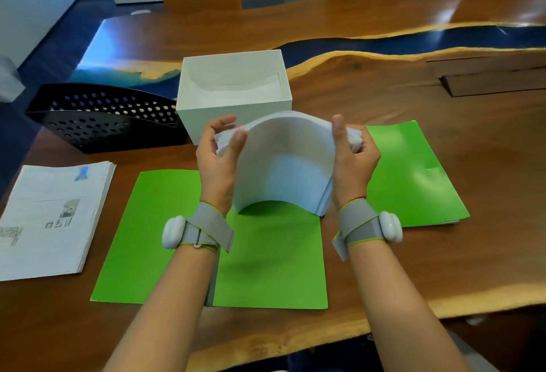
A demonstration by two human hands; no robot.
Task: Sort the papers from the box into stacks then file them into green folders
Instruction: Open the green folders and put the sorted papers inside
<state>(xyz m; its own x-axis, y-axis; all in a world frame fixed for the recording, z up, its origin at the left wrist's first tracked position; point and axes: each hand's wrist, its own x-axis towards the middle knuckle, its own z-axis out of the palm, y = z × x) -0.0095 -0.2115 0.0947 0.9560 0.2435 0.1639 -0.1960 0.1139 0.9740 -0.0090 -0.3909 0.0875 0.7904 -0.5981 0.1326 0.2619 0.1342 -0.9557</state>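
Left of the open green card folder (266, 268), a squared stack of printed white papers (53, 220) is laid flat on the wooden table (443, 253). Beyond that stack a black perforated file holder (106, 117) is set. Above the folder, a thick sheaf of blank white papers (283, 161) is held bowed into an arch. Its left edge is pinched by the left hand (217, 164), thumb over it and fingers curled behind, and its right edge is gripped likewise by the right hand (356, 164). Behind the folder stands the white rectangular box (233, 111), in which some paper appears to be left. Right of the folder a second, closed green folder (413, 173) is laid. Filing is judged to be the step in hand. Next, the sheaf must be flattened, squared and lowered onto the folder's right leaf.
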